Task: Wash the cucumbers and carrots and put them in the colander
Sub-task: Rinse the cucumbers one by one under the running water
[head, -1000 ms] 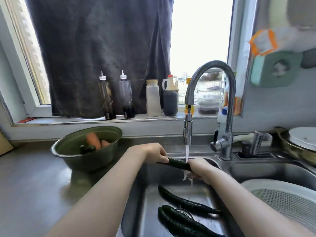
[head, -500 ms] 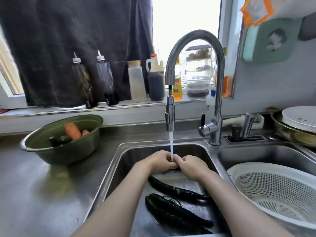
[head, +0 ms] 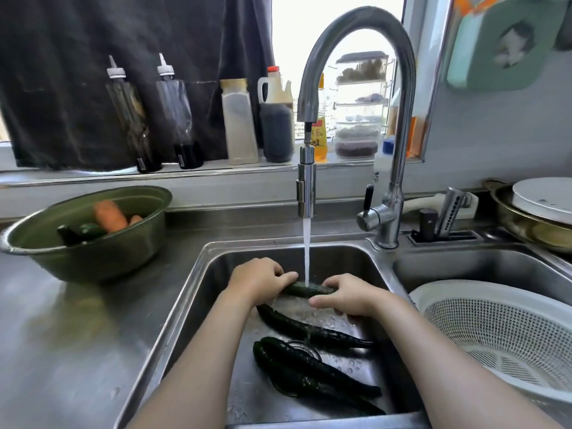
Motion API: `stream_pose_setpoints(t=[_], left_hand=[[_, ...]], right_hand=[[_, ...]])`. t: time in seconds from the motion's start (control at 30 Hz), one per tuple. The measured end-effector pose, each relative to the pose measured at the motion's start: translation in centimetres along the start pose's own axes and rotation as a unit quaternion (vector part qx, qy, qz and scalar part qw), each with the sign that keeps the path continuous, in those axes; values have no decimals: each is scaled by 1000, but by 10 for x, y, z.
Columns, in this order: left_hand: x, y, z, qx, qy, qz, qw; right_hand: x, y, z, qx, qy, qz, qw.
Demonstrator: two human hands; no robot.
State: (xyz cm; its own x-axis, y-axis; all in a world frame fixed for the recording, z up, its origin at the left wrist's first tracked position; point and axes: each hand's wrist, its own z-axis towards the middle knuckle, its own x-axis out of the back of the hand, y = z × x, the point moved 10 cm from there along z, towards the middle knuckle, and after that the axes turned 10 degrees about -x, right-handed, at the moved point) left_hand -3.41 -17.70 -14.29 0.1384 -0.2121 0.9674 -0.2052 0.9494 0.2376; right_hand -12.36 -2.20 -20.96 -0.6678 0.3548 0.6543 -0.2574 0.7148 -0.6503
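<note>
1. The long dark green cucumber (head: 305, 289) lay crosswise under the thin water stream (head: 306, 255), its long axis running left to right. It was held clear of the bottom of the steel sink basin (head: 198, 305).
2. The left hand (head: 258, 281) gripped its left end, fingers (head: 286, 276) curled over the top. The right hand (head: 349, 294) gripped the right end, thumb underneath. Both were closed on the same cucumber.
3. The white plastic mesh colander (head: 448, 289) sat to the right, over the second basin, so the right hand was the nearer one. The transfer would likely run rightward along the cucumber's own axis.
4. The raised steel divider (head: 399, 274) stood between the two basins and would need a small lift to clear.
5. Three more dark cucumbers (head: 309, 331) lay on the sink bottom below the hands, on the person's side (out of the path).
6. The curved chrome faucet (head: 402, 88) rose behind the divider, its base close to the far side of the route.
7. A green metal bowl (head: 86, 258) stood on the steel surface (head: 77, 335) at the left. It held orange carrots (head: 110, 215) and at least one more cucumber, so much washing seemed left.
</note>
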Motion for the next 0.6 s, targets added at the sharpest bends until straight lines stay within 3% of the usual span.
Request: stream_pose_setpoints(t=[0.2,0.37,0.43,0.5,0.6], left_hand=[[-10,-3,2,0,9,-47,999],[8,-17,2,16,86,-78,993],[14,-27,1,44,142,-150,977],[11,-38,-1,85,213,-349,909],[-13,-32,5,112,224,-675,694]], right_hand=[[-17,-28,5,87,16,-120,989],[-14,-31,1,75,-4,-46,996],[-11,-32,2,57,12,-26,998],[-11,-30,5,43,27,-16,999],[-15,-23,8,33,-2,90,995]])
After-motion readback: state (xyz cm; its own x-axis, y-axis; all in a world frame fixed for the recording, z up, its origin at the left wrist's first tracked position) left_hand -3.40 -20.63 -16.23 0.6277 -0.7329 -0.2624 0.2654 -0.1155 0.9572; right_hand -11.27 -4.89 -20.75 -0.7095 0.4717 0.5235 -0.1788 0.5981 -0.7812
